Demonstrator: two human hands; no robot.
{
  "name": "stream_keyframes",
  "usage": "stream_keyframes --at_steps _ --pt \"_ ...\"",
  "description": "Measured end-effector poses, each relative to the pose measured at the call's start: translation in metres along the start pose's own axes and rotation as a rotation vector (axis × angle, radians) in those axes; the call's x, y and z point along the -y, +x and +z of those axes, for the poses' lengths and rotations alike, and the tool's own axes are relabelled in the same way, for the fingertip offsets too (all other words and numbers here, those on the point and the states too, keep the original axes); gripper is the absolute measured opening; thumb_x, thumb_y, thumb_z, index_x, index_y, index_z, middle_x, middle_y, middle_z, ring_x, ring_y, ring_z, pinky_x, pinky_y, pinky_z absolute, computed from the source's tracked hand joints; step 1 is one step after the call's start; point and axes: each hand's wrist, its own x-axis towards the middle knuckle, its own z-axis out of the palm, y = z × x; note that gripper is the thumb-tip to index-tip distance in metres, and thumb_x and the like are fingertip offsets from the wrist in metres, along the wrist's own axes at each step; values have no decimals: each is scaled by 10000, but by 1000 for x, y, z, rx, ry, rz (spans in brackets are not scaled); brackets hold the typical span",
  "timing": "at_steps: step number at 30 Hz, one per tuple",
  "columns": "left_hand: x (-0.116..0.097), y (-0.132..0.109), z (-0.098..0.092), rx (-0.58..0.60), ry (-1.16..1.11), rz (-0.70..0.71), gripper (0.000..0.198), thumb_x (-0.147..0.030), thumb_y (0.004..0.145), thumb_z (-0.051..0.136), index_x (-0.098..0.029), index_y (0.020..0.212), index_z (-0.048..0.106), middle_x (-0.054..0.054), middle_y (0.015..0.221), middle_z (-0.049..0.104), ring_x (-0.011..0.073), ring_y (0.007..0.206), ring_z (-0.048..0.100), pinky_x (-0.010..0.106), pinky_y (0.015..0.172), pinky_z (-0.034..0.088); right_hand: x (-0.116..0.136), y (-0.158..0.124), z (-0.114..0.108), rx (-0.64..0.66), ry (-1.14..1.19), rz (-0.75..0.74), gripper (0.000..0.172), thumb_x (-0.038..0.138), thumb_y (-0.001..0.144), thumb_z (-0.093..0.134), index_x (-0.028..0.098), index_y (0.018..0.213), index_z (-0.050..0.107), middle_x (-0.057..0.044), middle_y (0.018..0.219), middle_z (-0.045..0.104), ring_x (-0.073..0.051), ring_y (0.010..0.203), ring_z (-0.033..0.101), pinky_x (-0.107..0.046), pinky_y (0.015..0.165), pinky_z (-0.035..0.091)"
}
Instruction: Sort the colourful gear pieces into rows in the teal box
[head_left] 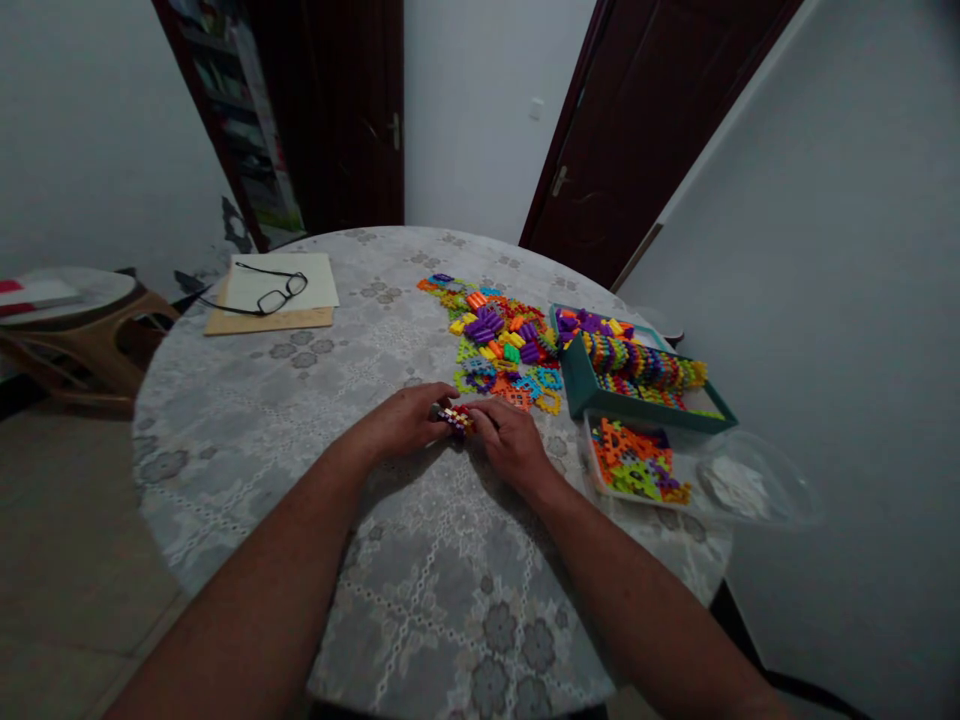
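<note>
A small block of joined plastic pieces point(457, 420), red, white, purple and yellow, is held between both hands over the middle of the table. My left hand point(409, 418) grips its left end with thumb and fingers. On its right end my right hand point(510, 438) is closed, the thumb on top. Just beyond the hands a loose pile of colourful interlocking pieces point(487, 325) lies on the patterned tablecloth point(405, 580). The fingers partly hide the held block.
Right of the pile stands a green box point(611, 400) with rows of joined pieces. Nearer is a clear plastic tub point(596, 465) of loose pieces, beside a clear lid point(795, 500). Eyeglasses point(271, 301) rest on paper and a board point(315, 318) at the back left.
</note>
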Motion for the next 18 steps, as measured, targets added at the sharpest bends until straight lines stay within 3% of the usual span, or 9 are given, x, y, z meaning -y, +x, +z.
stream_keyframes --at_steps 4,8,12,18 --pt "-3 -1 -2 43 15 35 237 -286 931 699 -223 1147 772 92 1147 832 267 1057 761 360 937 542 -3 1 -2 -49 7 -17 286 275 1133 537 225 1224 804 -86 1176 824 -220 1116 759 -349 1023 577" --pt "-7 -2 -4 64 -8 0 164 -278 921 706 -229 1063 773 70 1065 839 256 986 760 347 876 523 -22 2 -17 -142 -304 81 312 197 1089 518 169 1272 768 -158 1272 764 -275 1239 685 -422 1144 525" --pt "-9 -2 -4 52 1 -14 149 -273 907 728 -232 1042 776 67 1040 832 254 955 746 345 852 506 -38 3 -29 -81 -586 195 340 179 1036 576 120 1328 741 -218 1363 690 -331 1319 605 -471 1190 478" --pt "-8 -2 -4 57 18 -3 172 -267 918 723 -227 1077 774 85 1076 833 263 969 746 359 861 505 -44 4 -33 -3 -644 234 308 157 990 628 141 1269 756 -193 1309 692 -313 1222 625 -417 1116 495"
